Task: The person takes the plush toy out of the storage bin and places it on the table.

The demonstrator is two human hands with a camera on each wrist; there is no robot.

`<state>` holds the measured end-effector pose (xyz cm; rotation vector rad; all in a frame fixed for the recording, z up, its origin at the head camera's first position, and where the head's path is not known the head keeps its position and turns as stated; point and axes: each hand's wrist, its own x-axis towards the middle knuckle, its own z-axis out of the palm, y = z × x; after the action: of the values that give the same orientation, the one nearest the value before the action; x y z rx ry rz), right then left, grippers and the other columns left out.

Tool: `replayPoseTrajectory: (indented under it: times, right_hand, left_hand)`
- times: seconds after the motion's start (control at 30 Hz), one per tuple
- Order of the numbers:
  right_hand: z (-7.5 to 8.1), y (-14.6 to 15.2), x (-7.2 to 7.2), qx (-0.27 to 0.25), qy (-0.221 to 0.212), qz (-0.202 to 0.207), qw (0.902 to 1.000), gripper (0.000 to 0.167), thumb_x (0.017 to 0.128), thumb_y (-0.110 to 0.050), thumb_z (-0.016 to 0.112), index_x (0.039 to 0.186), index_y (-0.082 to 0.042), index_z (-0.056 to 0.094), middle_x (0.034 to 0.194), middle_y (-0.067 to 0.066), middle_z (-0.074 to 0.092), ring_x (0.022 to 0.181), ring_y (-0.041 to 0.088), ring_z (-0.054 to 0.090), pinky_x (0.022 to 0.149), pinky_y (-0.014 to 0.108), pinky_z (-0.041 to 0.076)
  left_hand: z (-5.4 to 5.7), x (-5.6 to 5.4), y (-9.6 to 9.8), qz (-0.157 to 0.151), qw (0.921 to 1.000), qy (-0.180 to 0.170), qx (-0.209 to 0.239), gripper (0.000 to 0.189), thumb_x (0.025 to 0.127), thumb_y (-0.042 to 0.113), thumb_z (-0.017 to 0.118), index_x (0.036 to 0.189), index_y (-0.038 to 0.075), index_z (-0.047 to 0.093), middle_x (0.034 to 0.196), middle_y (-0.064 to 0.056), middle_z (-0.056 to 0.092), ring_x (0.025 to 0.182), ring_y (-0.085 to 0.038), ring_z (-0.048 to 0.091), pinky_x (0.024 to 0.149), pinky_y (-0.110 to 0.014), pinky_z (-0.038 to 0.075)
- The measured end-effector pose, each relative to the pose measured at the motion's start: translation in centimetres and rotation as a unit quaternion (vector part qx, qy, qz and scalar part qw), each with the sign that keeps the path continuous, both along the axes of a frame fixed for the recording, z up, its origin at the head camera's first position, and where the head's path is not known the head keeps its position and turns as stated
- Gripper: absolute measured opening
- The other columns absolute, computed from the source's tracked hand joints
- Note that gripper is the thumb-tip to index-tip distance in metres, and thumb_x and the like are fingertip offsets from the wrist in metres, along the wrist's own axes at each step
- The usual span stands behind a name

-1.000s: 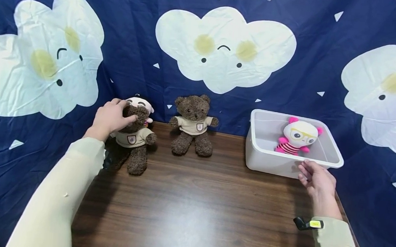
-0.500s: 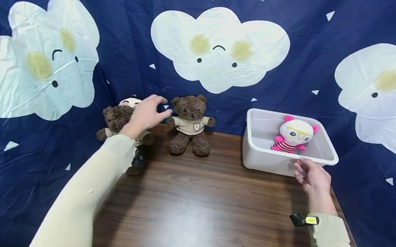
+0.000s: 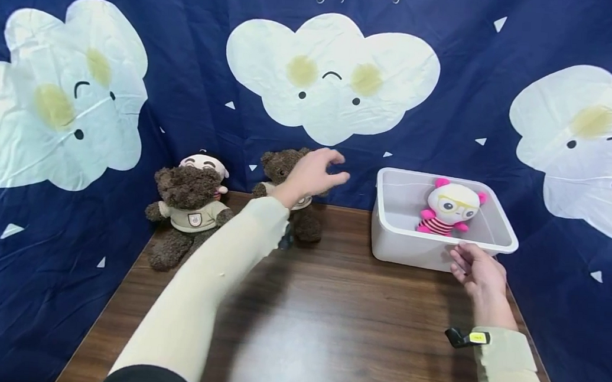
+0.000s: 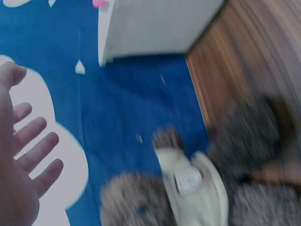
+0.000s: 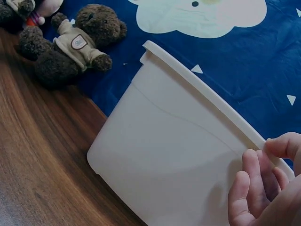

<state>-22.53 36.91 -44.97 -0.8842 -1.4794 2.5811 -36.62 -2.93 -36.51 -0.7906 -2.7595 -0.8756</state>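
Observation:
My left hand (image 3: 315, 173), fingers spread and holding nothing, hovers in front of the middle brown teddy bear (image 3: 278, 165) and partly covers it in the head view. The left wrist view has that teddy bear blurred at the bottom, apart from the fingers (image 4: 35, 136). At the right, my right hand (image 3: 482, 278) grips the front rim of a light grey plastic bin (image 3: 405, 248), thumb at the lip (image 5: 202, 82) and fingers curled beneath it. Inside the bin sits a pink and white plush toy (image 3: 451, 204) with yellow glasses and a striped body.
Another brown teddy bear (image 3: 181, 218) in a beige shirt sits at the left of the wooden table (image 3: 361, 313). Behind it a pale-faced doll (image 3: 204, 163) is partly hidden. A dark blue cloth (image 3: 197, 77) with clouds surrounds the back and sides.
My left hand has left the left teddy bear's head and swept right, past the gap, to the middle one. The right hand keeps its grip on the bin. The head view has shifted slightly.

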Motion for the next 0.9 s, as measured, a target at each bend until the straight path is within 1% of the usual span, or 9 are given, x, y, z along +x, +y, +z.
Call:
replayPoseTrajectory:
  times: [0.1, 0.27, 0.37, 0.43, 0.5, 0.57, 0.7, 0.8, 0.9]
  right_hand:
    - [0.0, 0.2, 0.0, 0.0, 0.002, 0.014, 0.9999, 0.02, 0.095, -0.011, 0.072, 0.076, -0.013, 0.076, 0.072, 0.0, 0.076, 0.067, 0.01, 0.075, 0.055, 0.029, 0.058]
    - [-0.2, 0.3, -0.1, 0.009, -0.003, 0.018, 0.9998, 0.018, 0.095, -0.012, 0.073, 0.077, -0.014, 0.076, 0.073, 0.0, 0.077, 0.068, 0.01, 0.075, 0.055, 0.029, 0.058]
    - [-0.2, 0.5, -0.2, 0.016, -0.005, 0.016, 0.9997, 0.018, 0.095, -0.013, 0.072, 0.077, -0.014, 0.076, 0.074, -0.001, 0.077, 0.069, 0.01, 0.075, 0.055, 0.028, 0.058]
    - [-0.2, 0.6, -0.3, 0.019, -0.007, 0.015, 0.9997, 0.018, 0.095, -0.013, 0.073, 0.077, -0.015, 0.076, 0.074, -0.001, 0.077, 0.069, 0.009, 0.075, 0.056, 0.028, 0.058]
    - [-0.2, 0.6, -0.4, 0.021, -0.007, 0.014, 0.9997, 0.018, 0.095, -0.013, 0.073, 0.077, -0.015, 0.076, 0.074, -0.001, 0.077, 0.069, 0.009, 0.075, 0.056, 0.028, 0.058]
    - [-0.2, 0.7, -0.5, 0.022, -0.004, 0.016, 0.9996, 0.018, 0.095, -0.013, 0.073, 0.078, -0.015, 0.076, 0.075, -0.001, 0.077, 0.069, 0.009, 0.075, 0.056, 0.028, 0.058]
    - [-0.2, 0.6, -0.7, 0.025, 0.001, 0.019, 0.9995, 0.019, 0.096, -0.013, 0.071, 0.078, -0.016, 0.076, 0.074, -0.002, 0.076, 0.069, 0.009, 0.075, 0.057, 0.028, 0.058]
    - [-0.2, 0.6, -0.6, 0.025, -0.002, 0.015, 0.9996, 0.02, 0.096, -0.013, 0.071, 0.078, -0.016, 0.076, 0.073, -0.002, 0.076, 0.068, 0.009, 0.074, 0.056, 0.028, 0.057]
    - [-0.3, 0.5, -0.6, 0.024, -0.006, 0.013, 0.9996, 0.021, 0.097, -0.012, 0.07, 0.078, -0.016, 0.075, 0.073, -0.002, 0.076, 0.068, 0.009, 0.074, 0.057, 0.027, 0.057]
  left_hand:
    - [0.3, -0.5, 3.4, -0.016, 0.9998, -0.008, -0.004, 0.05, 0.096, 0.049, 0.065, 0.134, 0.018, 0.064, 0.134, -0.004, 0.065, 0.122, -0.023, 0.061, 0.103, -0.04, 0.048]
    - [0.6, -1.4, 8.3, -0.047, 0.9976, -0.043, -0.029, 0.054, 0.094, 0.048, 0.066, 0.138, 0.018, 0.062, 0.136, -0.004, 0.063, 0.126, -0.019, 0.058, 0.106, -0.037, 0.047]
    - [0.7, -1.9, 11.0, -0.074, 0.9947, -0.065, -0.029, 0.055, 0.094, 0.046, 0.067, 0.14, 0.017, 0.061, 0.138, -0.004, 0.063, 0.128, -0.02, 0.058, 0.107, -0.035, 0.046]
    - [0.8, -2.1, 12.6, -0.088, 0.9927, -0.08, -0.019, 0.055, 0.094, 0.044, 0.068, 0.14, 0.015, 0.061, 0.138, -0.006, 0.064, 0.128, -0.022, 0.058, 0.107, -0.034, 0.046]
    - [0.8, -2.2, 14.1, -0.096, 0.991, -0.092, -0.014, 0.055, 0.094, 0.043, 0.069, 0.14, 0.014, 0.06, 0.138, -0.007, 0.064, 0.129, -0.022, 0.058, 0.108, -0.032, 0.046]
    - [0.8, -2.3, 15.5, -0.101, 0.9898, -0.098, -0.019, 0.055, 0.094, 0.043, 0.069, 0.141, 0.015, 0.06, 0.139, -0.006, 0.064, 0.13, -0.022, 0.058, 0.108, -0.031, 0.045]
    - [0.5, -2.1, 17.9, -0.113, 0.9868, -0.107, -0.044, 0.059, 0.094, 0.046, 0.069, 0.144, 0.018, 0.057, 0.142, -0.003, 0.062, 0.133, -0.019, 0.056, 0.108, -0.029, 0.044]
    - [0.1, -2.1, 19.5, -0.128, 0.9839, -0.116, -0.046, 0.061, 0.093, 0.046, 0.07, 0.145, 0.018, 0.055, 0.146, -0.004, 0.059, 0.135, -0.018, 0.054, 0.11, -0.027, 0.043]
    - [-0.5, -2.4, 20.8, -0.137, 0.9818, -0.128, -0.032, 0.064, 0.093, 0.044, 0.071, 0.147, 0.016, 0.053, 0.148, -0.003, 0.058, 0.136, -0.017, 0.053, 0.111, -0.025, 0.041]
